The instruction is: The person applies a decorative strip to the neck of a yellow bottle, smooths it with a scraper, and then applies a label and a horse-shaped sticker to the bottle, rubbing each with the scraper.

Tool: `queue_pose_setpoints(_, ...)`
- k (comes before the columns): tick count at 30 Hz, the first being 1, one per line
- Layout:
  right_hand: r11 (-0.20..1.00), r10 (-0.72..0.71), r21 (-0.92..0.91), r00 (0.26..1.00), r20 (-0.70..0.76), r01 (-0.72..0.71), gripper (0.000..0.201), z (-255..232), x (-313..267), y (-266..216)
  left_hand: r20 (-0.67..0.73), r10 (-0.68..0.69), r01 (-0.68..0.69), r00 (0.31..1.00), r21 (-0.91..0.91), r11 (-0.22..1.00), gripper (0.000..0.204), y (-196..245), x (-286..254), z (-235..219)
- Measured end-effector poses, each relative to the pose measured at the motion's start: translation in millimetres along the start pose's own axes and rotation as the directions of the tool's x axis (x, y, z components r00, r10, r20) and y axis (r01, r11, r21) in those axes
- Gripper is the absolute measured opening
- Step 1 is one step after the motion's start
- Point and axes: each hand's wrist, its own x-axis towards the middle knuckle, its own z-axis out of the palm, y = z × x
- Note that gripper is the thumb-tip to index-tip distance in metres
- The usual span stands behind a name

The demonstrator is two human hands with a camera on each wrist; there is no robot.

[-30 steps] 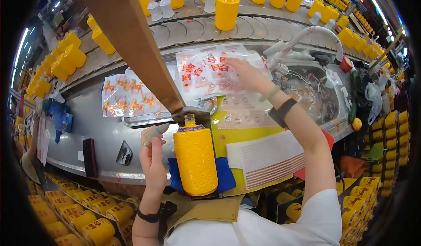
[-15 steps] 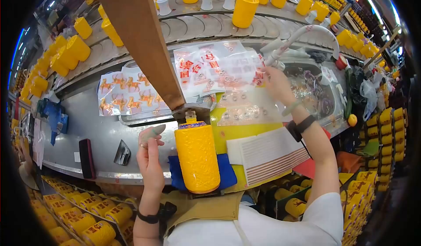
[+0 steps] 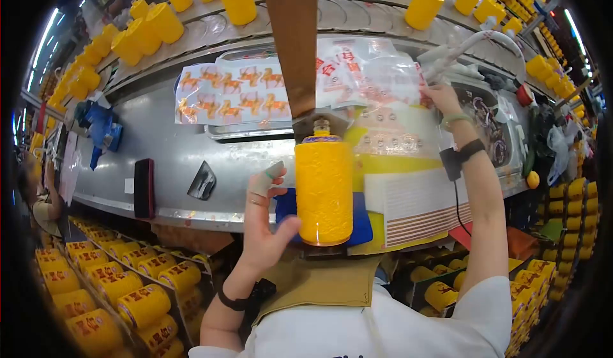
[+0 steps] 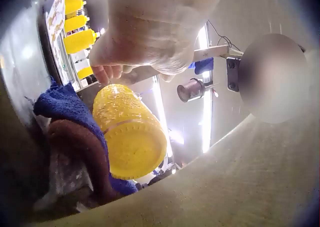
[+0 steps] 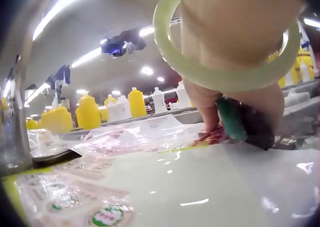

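A yellow embossed bottle (image 3: 324, 192) lies on a blue cloth (image 3: 362, 220), its clear neck at the lower end of a wooden post. Beside it is my left hand (image 3: 262, 233), fingers loosely bent and thumb spread to the bottle's lower side. A pale cover sits on one fingertip. My right hand (image 3: 444, 97) is at the right edge of the red-printed sheets (image 3: 357, 70), close by the tap. In the right wrist view its curled fingertips pinch a red-printed bit of sheet (image 5: 212, 136); a green cover is on one finger (image 5: 230, 118).
Horse-picture sheets (image 3: 230, 93) lie on a tray left of the wooden post (image 3: 290, 45). A white curved tap (image 3: 476, 42) rises by a sink. Yellow bottles (image 3: 424, 7) line a conveyor behind. A striped sheet (image 3: 415, 205) lies right of the bottle; a dark case (image 3: 144, 189) lies left.
The head view has turned, shifting the scene. My right hand has gone from over the red-lettered sheets to their right edge. The left thumb has spread out to the bottle.
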Motion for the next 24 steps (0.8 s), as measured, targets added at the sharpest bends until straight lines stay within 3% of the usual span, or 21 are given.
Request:
queue_pose_setpoints(2,0.996,-0.062,-0.072,0.981,-0.181,0.050,0.034,-13,-41,-29,0.084,0.110,-0.125,0.990,0.207,0.970,0.103,2,-7,3)
queue_pose_setpoints(3,0.996,-0.065,-0.071,0.982,-0.175,0.053,0.034,-16,-51,-39,0.079,0.107,-0.122,0.991,0.211,0.970,0.103,3,-8,6)
queue_pose_setpoints(5,0.965,-0.238,-0.179,0.933,-0.272,0.194,0.030,-19,-68,-55,0.160,0.155,-0.208,0.975,0.401,0.892,0.117,6,-9,16)
queue_pose_setpoints(8,0.967,-0.245,-0.135,0.934,-0.260,0.216,0.027,-24,-92,-77,0.082,0.184,-0.199,0.980,0.538,0.819,0.131,0,-6,32)
queue_pose_setpoints(9,0.970,-0.243,-0.080,0.939,-0.245,0.230,0.023,-24,-102,-86,0.072,0.075,-0.095,0.995,0.329,0.940,0.127,-13,-5,31)
queue_pose_setpoints(10,0.970,-0.244,-0.081,0.939,-0.242,0.231,0.023,-25,-114,-95,0.069,0.073,-0.092,0.995,0.329,0.940,0.127,-12,-5,31)
queue_pose_setpoints(12,0.892,-0.415,0.124,0.895,-0.161,0.436,0.017,-23,-143,-114,0.120,0.034,-0.057,0.992,0.193,0.980,0.123,-8,-5,30)
queue_pose_setpoints(13,0.893,-0.414,0.123,0.897,-0.157,0.434,0.017,-21,-162,-125,0.118,0.030,-0.052,0.993,0.192,0.980,0.123,-5,-6,29)
queue_pose_setpoints(15,0.822,-0.547,0.104,0.827,-0.130,0.560,0.012,-13,-207,-153,0.124,0.108,-0.147,0.986,0.364,0.920,0.116,-1,-8,28)
queue_pose_setpoints(16,0.827,-0.511,0.212,0.854,-0.099,0.520,0.013,-6,-229,-166,0.127,0.104,-0.144,0.986,0.361,0.921,0.116,0,-7,28)
queue_pose_setpoints(17,0.818,-0.546,0.170,0.835,-0.074,0.550,0.013,-1,-245,-171,0.116,0.121,-0.156,0.986,0.378,0.913,0.119,0,-7,29)
queue_pose_setpoints(20,0.790,-0.530,0.401,0.845,0.068,0.463,0.009,13,-292,-193,0.136,0.118,-0.168,0.984,0.459,0.872,0.123,6,-3,31)
queue_pose_setpoints(22,0.743,-0.509,0.575,0.847,0.154,0.342,0.012,14,-319,-209,0.157,0.098,-0.167,0.983,0.524,0.835,0.124,16,2,28)
queue_pose_setpoints(24,0.732,-0.494,0.612,0.852,0.174,0.300,0.014,29,-331,-212,0.271,0.018,-0.145,0.962,0.456,0.878,0.128,29,8,19)
